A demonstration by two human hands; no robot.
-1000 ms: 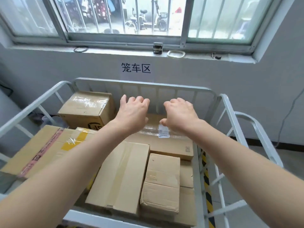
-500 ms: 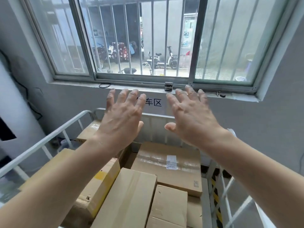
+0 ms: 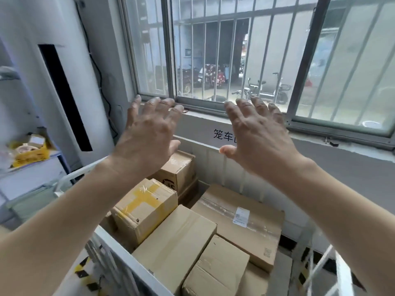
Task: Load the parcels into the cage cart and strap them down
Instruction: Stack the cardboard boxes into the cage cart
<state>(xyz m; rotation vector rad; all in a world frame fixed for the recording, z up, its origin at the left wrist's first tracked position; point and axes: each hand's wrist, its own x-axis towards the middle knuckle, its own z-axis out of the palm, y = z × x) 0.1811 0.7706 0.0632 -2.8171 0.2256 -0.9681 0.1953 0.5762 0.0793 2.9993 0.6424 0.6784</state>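
Note:
Several brown cardboard parcels lie packed in the white metal cage cart [image 3: 119,244]. One box with yellow tape [image 3: 145,208] sits at the left, a long flat box with a white label [image 3: 241,223] at the right, and a taller box [image 3: 177,169] in the far left corner. My left hand [image 3: 149,139] and my right hand [image 3: 258,137] hover side by side above the cart, palms down, fingers spread and straight, holding nothing and touching nothing. No strap is visible.
A barred window [image 3: 235,60] and its sill run along the far wall, with a paper sign [image 3: 224,134] below. A white standing unit [image 3: 64,92] and a low shelf with a yellow item [image 3: 30,152] stand at the left. Black-yellow floor tape [image 3: 83,272] shows beside the cart.
Both hands lifted off the long box and rose above the cart, fingers uncurling and spreading. The view swung up and to the left, bringing the white unit and shelf into sight.

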